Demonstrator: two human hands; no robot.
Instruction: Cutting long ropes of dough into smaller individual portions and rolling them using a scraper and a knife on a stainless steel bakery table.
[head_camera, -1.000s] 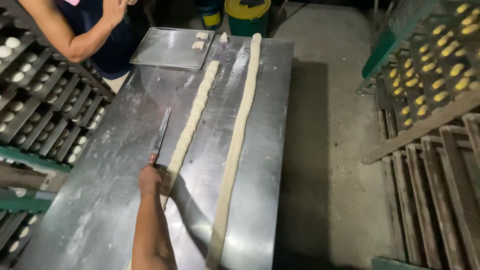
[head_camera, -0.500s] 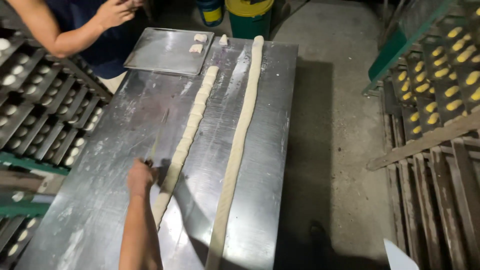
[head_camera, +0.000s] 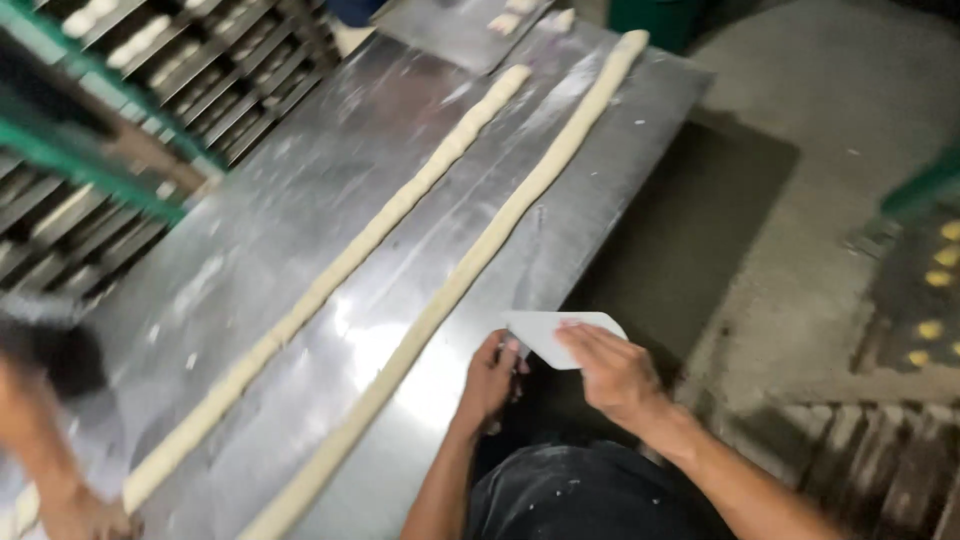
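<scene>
Hands moved to table edge (head_camera: 600, 190); both hold white scraper (head_camera: 560, 335).

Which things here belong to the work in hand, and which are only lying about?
In use:
- white scraper, held by right hand and left hand
- nearer dough rope

Lying about:
- farther dough rope
- metal tray
- green bin

Both forearms reach forward from the bottom of the view, wrists close together. The left hand (head_camera: 490, 375) is curled, fingers bent inward in a loose grip. The right hand (head_camera: 610, 372) lies palm down, fingers stretched toward the left hand, nearly touching it.
</scene>
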